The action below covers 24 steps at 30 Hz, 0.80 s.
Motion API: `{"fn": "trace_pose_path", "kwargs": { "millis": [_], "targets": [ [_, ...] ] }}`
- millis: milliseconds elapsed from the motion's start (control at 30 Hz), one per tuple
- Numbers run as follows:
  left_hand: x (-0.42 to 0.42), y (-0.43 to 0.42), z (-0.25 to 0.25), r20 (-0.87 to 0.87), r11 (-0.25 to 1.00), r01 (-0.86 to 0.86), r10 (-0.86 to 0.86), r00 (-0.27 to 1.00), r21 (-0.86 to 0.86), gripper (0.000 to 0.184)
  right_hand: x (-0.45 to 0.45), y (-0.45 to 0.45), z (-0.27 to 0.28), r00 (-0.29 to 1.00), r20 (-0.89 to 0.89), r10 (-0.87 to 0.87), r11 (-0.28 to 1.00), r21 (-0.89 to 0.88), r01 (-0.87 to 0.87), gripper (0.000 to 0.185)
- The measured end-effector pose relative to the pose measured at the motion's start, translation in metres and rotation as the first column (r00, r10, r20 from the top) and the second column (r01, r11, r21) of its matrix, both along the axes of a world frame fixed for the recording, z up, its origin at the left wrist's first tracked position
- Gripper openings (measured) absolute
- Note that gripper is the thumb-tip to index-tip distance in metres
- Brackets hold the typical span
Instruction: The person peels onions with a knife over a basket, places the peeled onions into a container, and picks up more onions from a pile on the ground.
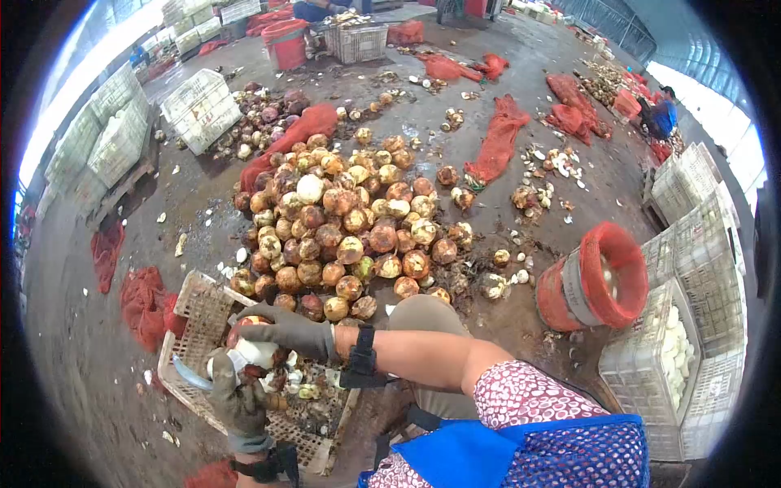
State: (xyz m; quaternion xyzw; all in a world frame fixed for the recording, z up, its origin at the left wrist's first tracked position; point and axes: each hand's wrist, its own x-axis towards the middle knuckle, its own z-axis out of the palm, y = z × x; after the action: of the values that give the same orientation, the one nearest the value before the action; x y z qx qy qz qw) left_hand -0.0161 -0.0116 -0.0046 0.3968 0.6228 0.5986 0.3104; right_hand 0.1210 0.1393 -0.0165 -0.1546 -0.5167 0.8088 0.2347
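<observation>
My gloved right hand point(297, 332) reaches in from the right, its fingers closed around a reddish-skinned onion point(248, 327). Just below it, a smooth white peeled surface point(259, 352) shows between my hands; whether it belongs to the same onion is unclear. My gloved left hand point(237, 405) comes up from the bottom, fingers curled. A curved, bluish-grey knife blade point(191, 374) sticks out to its left; the handle is hidden in the glove. Both hands are over a dirty white plastic crate point(198, 297) with peelings point(309, 391) in it.
A large onion pile point(350, 220) lies beyond the crate. To the right stand a red bucket point(594, 281) and stacked white crates point(651, 358). Red net sacks point(496, 142) lie about the floor. A person in blue point(663, 114) is at the far right.
</observation>
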Motion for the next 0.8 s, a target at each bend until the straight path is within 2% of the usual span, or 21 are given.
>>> {"fn": "trace_pose_path", "kwargs": {
  "millis": [33, 67, 167, 200, 267, 300, 333, 367, 400, 433, 467, 500, 533, 567, 600, 633, 667, 700, 733, 800],
  "targets": [
    [-0.002, -0.001, -0.001, -0.001, 1.000, 0.001, -0.001, 1.000, 0.001, 0.037, -0.001, 0.001, 0.001, 0.993, -0.119, -0.005, 0.998, -0.066, -0.003, 0.038],
    [-0.006, -0.003, -0.004, 0.127, 0.996, 0.060, -0.068, 0.990, 0.069, 0.039, -0.002, 0.001, 0.001, 0.993, -0.120, -0.004, 0.998, -0.067, -0.004, 0.038],
    [-0.034, -0.022, -0.066, -0.055, 0.981, 0.062, -0.053, 0.997, 0.185, 0.047, -0.002, 0.000, -0.002, 0.957, -0.265, 0.117, 0.924, -0.324, -0.203, 0.037],
    [-0.038, -0.033, -0.074, 0.134, 0.988, 0.074, -0.092, 0.987, 0.135, 0.045, 0.002, -0.004, 0.008, 0.983, -0.182, -0.006, 0.905, -0.419, -0.072, 0.039],
    [-0.046, -0.072, -0.080, 0.377, 0.999, -0.048, 0.042, 0.925, 0.007, 0.046, 0.007, 0.002, 0.015, 0.952, -0.301, 0.057, 0.940, -0.305, -0.153, 0.042],
    [-0.042, -0.069, -0.068, 0.218, 0.998, -0.057, 0.050, 0.975, 0.023, 0.044, 0.011, 0.007, 0.019, 0.960, -0.269, 0.080, 0.952, -0.264, -0.153, 0.042],
    [-0.036, -0.063, -0.054, -0.072, 0.993, -0.069, 0.075, 0.995, 0.092, 0.042, 0.014, 0.011, 0.021, 0.939, -0.322, 0.124, 0.911, -0.338, -0.237, 0.043],
    [-0.035, -0.061, -0.043, -0.234, 0.987, -0.089, 0.119, 0.965, 0.137, 0.040, 0.015, 0.014, 0.020, 0.925, -0.368, 0.095, 0.923, -0.315, -0.220, 0.043],
    [-0.034, -0.059, -0.035, -0.284, 0.979, -0.108, 0.154, 0.946, 0.173, 0.038, 0.017, 0.018, 0.020, 0.908, -0.415, 0.067, 0.934, -0.294, -0.203, 0.044],
    [-0.041, -0.062, -0.038, -0.142, 0.977, -0.147, 0.168, 0.975, 0.153, 0.037, 0.019, 0.022, 0.019, 0.886, -0.461, 0.040, 0.944, -0.274, -0.185, 0.046],
    [-0.049, -0.065, -0.041, 0.006, 0.972, -0.191, 0.192, 0.981, 0.135, 0.036, 0.019, 0.030, 0.013, 0.842, -0.539, -0.027, 0.840, -0.469, -0.273, 0.052],
    [-0.049, -0.059, -0.016, 0.062, 0.985, -0.128, 0.121, 0.991, 0.119, 0.034, 0.021, 0.036, 0.007, 0.798, -0.591, -0.120, 0.691, -0.627, -0.360, 0.060],
    [-0.035, -0.041, 0.025, -0.024, 0.995, -0.088, 0.089, 0.996, 0.045, 0.034, 0.024, 0.033, 0.011, 0.801, -0.588, -0.113, 0.692, -0.625, -0.361, 0.060],
    [-0.021, -0.022, 0.066, -0.110, 0.998, -0.052, 0.048, 0.993, -0.029, 0.034, 0.027, 0.026, 0.017, 0.865, -0.478, -0.155, 0.936, -0.351, -0.026, 0.057],
    [-0.022, -0.015, 0.052, -0.306, 0.987, -0.077, 0.030, 0.952, -0.142, 0.041, 0.028, 0.026, 0.017, 0.882, -0.437, -0.178, 0.980, -0.158, 0.120, 0.056],
    [-0.025, -0.011, 0.032, -0.486, 0.960, -0.124, -0.015, 0.874, -0.252, 0.049, 0.028, 0.025, 0.017, 0.891, -0.392, -0.231, 0.963, 0.036, 0.266, 0.055],
    [-0.023, -0.008, 0.018, -0.444, 0.957, -0.091, -0.043, 0.895, -0.277, 0.059, 0.028, 0.031, 0.014, 0.931, -0.302, -0.203, 0.964, -0.229, 0.136, 0.058],
    [-0.011, -0.005, 0.019, -0.438, 0.970, -0.055, -0.056, 0.897, -0.235, 0.070, 0.029, 0.032, 0.011, 0.966, -0.215, -0.143, 0.874, -0.485, 0.021, 0.060],
    [0.000, -0.002, 0.021, -0.433, 0.981, -0.017, -0.070, 0.899, -0.194, 0.082, 0.030, 0.027, 0.017, 0.978, -0.198, -0.070, 0.883, -0.469, -0.031, 0.064],
    [0.019, 0.009, 0.036, -0.420, 0.996, 0.051, -0.076, 0.904, -0.071, 0.085, 0.023, 0.023, 0.012, 0.982, -0.190, -0.025, 0.848, -0.524, -0.080, 0.066]
  ]
}}
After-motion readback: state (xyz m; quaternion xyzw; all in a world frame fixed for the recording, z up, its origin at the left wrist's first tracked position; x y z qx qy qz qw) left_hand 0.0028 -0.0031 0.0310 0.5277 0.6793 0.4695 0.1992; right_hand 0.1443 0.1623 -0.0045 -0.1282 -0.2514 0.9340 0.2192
